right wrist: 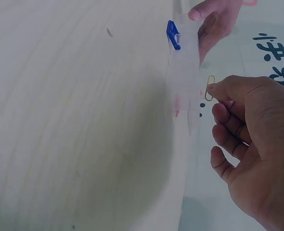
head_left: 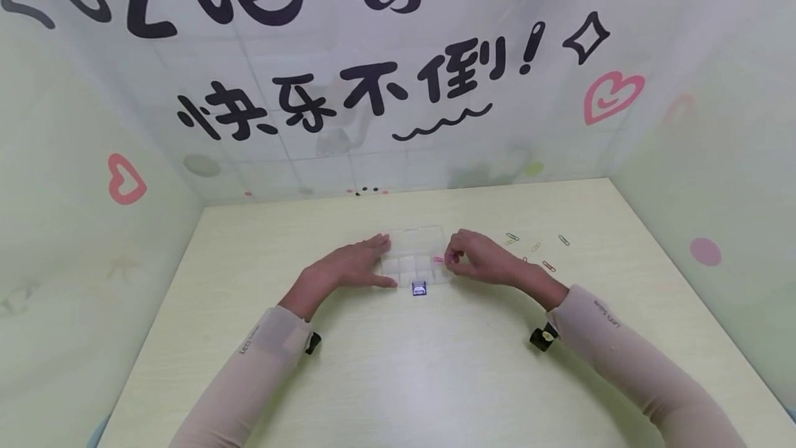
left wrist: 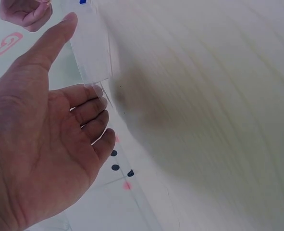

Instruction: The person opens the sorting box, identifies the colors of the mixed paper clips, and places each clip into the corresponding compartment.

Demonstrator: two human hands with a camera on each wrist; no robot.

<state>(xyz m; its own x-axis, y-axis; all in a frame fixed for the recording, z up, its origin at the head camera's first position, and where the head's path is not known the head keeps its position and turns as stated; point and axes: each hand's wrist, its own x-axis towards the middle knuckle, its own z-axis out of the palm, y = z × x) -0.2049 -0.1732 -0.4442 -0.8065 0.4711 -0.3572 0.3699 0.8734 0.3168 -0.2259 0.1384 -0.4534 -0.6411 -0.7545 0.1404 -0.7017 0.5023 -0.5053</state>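
Observation:
A clear plastic compartment box (head_left: 407, 265) lies on the table with its lid (head_left: 412, 239) folded back and a blue latch (head_left: 419, 288) at its front. My left hand (head_left: 354, 265) lies along the box's left side, fingers extended and thumb spread toward the front corner. Between thumb and index finger, my right hand (right wrist: 254, 122) pinches a yellow paper clip (right wrist: 207, 93), just off the box's right side. Something pink (head_left: 438, 259), like a paper clip, shows in a right-hand compartment.
Loose paper clips lie to the right of the right hand, among them a green one (head_left: 564, 240), a red one (head_left: 548, 266) and a yellow one (head_left: 536, 247). Printed wall panels (head_left: 348, 157) enclose the table (head_left: 410, 379) at the back and sides.

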